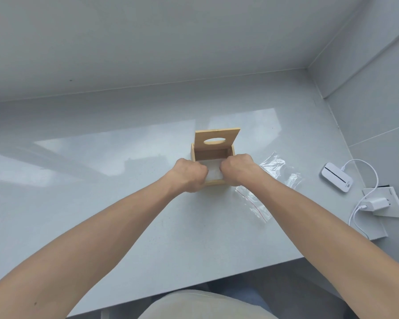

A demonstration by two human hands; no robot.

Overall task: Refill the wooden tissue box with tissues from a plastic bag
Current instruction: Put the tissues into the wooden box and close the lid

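Head view shows the counter (101, 157), then the open box (213, 153) with tissues (213, 172) going in, bag (272, 166) lying empty beside it, so tamping flat then lowering the lid comes next, left hand (189, 176) and right hand (237, 169) curled knuckles-up, fingers clamped on the tissues.

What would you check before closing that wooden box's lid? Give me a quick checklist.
1. Hinged lid with oval slot standing open: ok.
2. White tissues inside the light wooden tissue box: ok.
3. Tissues pushed fully below the rim: cannot tell, hands cover them.
4. Left hand and right hand clear of the box: not ok, both press in.
5. Clear plastic zip bag emptied, lying beside the box: ok.
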